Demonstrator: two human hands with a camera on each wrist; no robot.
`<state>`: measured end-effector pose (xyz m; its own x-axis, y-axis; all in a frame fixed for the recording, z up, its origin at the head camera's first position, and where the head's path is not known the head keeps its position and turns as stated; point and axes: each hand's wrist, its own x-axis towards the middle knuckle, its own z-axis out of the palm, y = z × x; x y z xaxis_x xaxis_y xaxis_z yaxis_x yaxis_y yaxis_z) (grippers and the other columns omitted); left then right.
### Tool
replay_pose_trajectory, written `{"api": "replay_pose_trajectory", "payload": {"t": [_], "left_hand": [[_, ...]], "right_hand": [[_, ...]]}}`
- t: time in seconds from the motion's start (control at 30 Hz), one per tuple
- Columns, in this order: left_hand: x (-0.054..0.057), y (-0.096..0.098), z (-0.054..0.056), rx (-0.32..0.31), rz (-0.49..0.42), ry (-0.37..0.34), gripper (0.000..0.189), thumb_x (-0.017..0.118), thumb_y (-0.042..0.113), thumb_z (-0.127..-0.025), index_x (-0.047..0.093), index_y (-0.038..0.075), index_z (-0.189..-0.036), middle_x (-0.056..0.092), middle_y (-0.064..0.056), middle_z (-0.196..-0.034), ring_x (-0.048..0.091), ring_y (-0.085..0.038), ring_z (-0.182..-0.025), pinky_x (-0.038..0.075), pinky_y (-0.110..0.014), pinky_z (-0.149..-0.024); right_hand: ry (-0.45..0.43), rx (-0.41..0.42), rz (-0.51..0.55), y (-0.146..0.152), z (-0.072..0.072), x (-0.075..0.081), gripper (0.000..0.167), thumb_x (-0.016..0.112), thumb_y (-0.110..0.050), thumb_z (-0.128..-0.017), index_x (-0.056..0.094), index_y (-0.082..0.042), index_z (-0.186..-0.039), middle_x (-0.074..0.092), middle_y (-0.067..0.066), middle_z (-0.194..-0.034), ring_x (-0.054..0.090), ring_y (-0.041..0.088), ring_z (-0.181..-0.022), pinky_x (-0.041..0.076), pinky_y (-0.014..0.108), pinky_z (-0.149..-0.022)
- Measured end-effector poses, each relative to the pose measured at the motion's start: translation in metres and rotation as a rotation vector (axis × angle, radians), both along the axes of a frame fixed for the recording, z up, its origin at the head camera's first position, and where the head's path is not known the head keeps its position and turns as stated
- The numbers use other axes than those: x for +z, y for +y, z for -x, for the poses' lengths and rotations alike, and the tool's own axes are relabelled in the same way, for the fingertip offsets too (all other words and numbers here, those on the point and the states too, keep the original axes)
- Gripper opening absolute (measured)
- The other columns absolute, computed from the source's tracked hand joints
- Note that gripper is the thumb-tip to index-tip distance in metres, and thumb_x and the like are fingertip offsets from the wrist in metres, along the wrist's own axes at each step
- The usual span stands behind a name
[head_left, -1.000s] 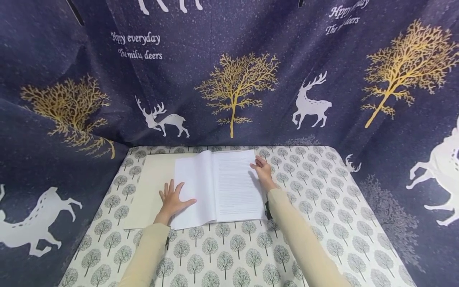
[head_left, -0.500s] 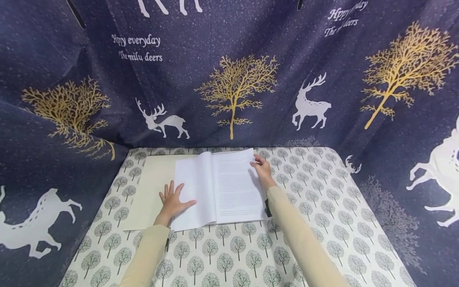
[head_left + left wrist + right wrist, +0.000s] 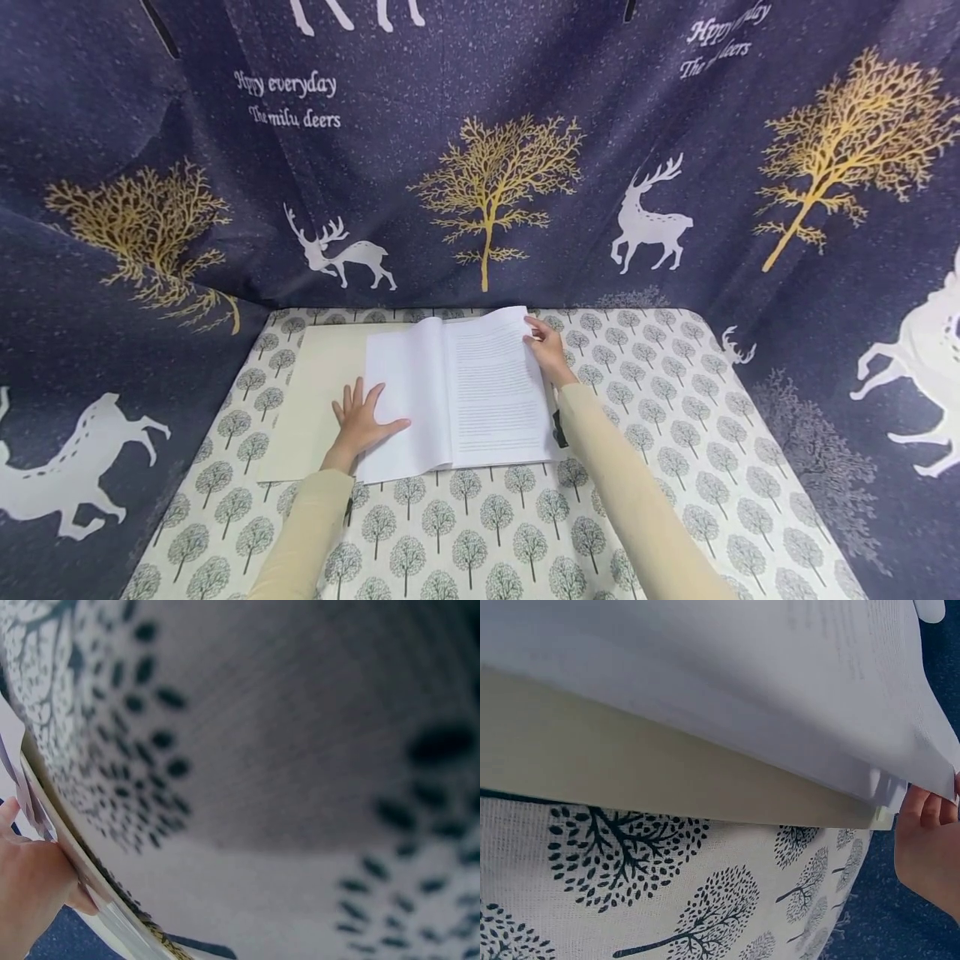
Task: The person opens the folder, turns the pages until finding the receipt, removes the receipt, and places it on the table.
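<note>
Widely splayed left hand [image 3: 362,423] on booklet [image 3: 416,392], right hand [image 3: 546,347] pinching page [image 3: 495,387]

The navy curtain [image 3: 367,158] reads "Hppy everyday The milu deers".

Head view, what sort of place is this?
Probably a small, screened-off tabletop workspace: deer-print fabric hangs behind and on both sides, a tree-print tablecloth covers the work surface, and an open printed booklet lies on it.
</note>
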<state>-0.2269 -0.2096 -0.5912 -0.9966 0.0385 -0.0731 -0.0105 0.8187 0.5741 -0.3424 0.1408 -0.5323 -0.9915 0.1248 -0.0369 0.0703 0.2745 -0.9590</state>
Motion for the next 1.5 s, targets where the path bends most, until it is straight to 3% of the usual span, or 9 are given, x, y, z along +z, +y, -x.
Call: {"api": "replay_pose_trajectory", "payload": {"t": [0.13, 0.2, 0.37, 0.4, 0.57, 0.73, 0.87, 1.23, 1.5], "left_hand": [[0.001, 0.0, 0.0, 0.004, 0.005, -0.008, 0.099, 0.072, 0.056, -0.077, 0.028, 0.007, -0.152, -0.005, -0.031, -0.16, -0.012, -0.057, -0.145, -0.014, -0.076, -0.11], [0.001, 0.0, 0.0, 0.004, 0.001, -0.015, 0.099, 0.072, 0.056, -0.078, 0.028, 0.007, -0.152, -0.006, -0.031, -0.161, -0.013, -0.056, -0.145, -0.014, -0.075, -0.11], [0.003, 0.001, 0.0, 0.002, -0.008, -0.024, 0.099, 0.072, 0.055, -0.078, 0.027, 0.007, -0.152, -0.007, -0.03, -0.161, -0.014, -0.055, -0.145, -0.015, -0.075, -0.11], [0.003, 0.001, 0.0, 0.002, -0.007, -0.026, 0.099, 0.072, 0.055, -0.078, 0.027, 0.008, -0.153, -0.008, -0.03, -0.161, -0.014, -0.055, -0.146, -0.015, -0.074, -0.11], [0.002, 0.001, 0.0, 0.001, 0.01, -0.036, 0.098, 0.071, 0.056, -0.079, 0.026, 0.009, -0.153, -0.009, -0.029, -0.161, -0.015, -0.054, -0.146, -0.015, -0.074, -0.111], [0.002, 0.001, 0.0, -0.004, 0.005, -0.024, 0.099, 0.071, 0.056, -0.079, 0.027, 0.008, -0.152, -0.008, -0.03, -0.161, -0.014, -0.056, -0.145, -0.015, -0.075, -0.11], [0.002, 0.0, 0.0, -0.001, 0.007, -0.006, 0.098, 0.072, 0.056, -0.079, 0.028, 0.007, -0.152, -0.006, -0.031, -0.16, -0.013, -0.057, -0.145, -0.015, -0.075, -0.109], [0.004, 0.002, 0.0, 0.001, -0.007, -0.006, 0.097, 0.072, 0.054, -0.079, 0.029, 0.007, -0.151, -0.005, -0.032, -0.16, -0.012, -0.057, -0.145, -0.015, -0.076, -0.109], [0.003, -0.002, -0.001, -0.004, 0.009, -0.019, 0.098, 0.071, 0.056, -0.079, 0.027, 0.009, -0.152, -0.009, -0.03, -0.161, -0.014, -0.056, -0.145, -0.016, -0.075, -0.11]], "right_hand": [[0.024, 0.007, 0.042, 0.004, 0.003, -0.007, 0.047, 0.058, 0.001, -0.09, 0.057, -0.009, -0.136, 0.057, 0.019, -0.131, 0.054, 0.027, -0.116, 0.046, 0.038, -0.105], [0.072, 0.023, 0.084, 0.009, 0.011, -0.021, 0.047, 0.064, -0.004, -0.088, 0.061, -0.015, -0.133, 0.059, 0.011, -0.133, 0.057, 0.023, -0.113, 0.049, 0.034, -0.102], [0.057, 0.03, 0.069, 0.01, 0.008, -0.022, 0.047, 0.067, -0.008, -0.087, 0.061, -0.015, -0.133, 0.053, 0.006, -0.145, 0.056, 0.023, -0.116, 0.048, 0.033, -0.103], [0.013, 0.022, 0.038, 0.007, 0.0, -0.011, 0.047, 0.064, -0.006, -0.088, 0.059, -0.012, -0.135, 0.049, 0.008, -0.149, 0.053, 0.026, -0.12, 0.045, 0.037, -0.107], [-0.012, 0.031, 0.006, 0.004, -0.012, -0.007, 0.048, 0.064, -0.004, -0.087, 0.058, -0.008, -0.134, 0.05, 0.012, -0.147, 0.05, 0.027, -0.121, 0.043, 0.037, -0.108], [-0.028, 0.035, 0.022, 0.002, -0.023, -0.005, 0.049, 0.065, -0.003, -0.085, 0.057, -0.007, -0.134, 0.048, 0.012, -0.148, 0.045, 0.033, -0.135, 0.035, 0.041, -0.118], [-0.044, 0.088, 0.062, 0.001, -0.031, -0.004, 0.052, 0.064, 0.0, -0.085, 0.054, -0.005, -0.136, 0.045, 0.012, -0.151, 0.034, 0.034, -0.145, 0.027, 0.041, -0.123], [-0.054, 0.148, 0.073, 0.0, -0.05, -0.004, 0.053, 0.067, -0.006, -0.085, 0.055, -0.013, -0.136, 0.044, 0.005, -0.153, 0.026, 0.028, -0.15, 0.018, 0.046, -0.125], [-0.017, 0.169, 0.101, -0.004, -0.066, -0.005, 0.054, 0.067, -0.006, -0.084, 0.055, -0.01, -0.136, 0.046, 0.007, -0.151, 0.027, 0.029, -0.149, 0.017, 0.047, -0.125]]}}
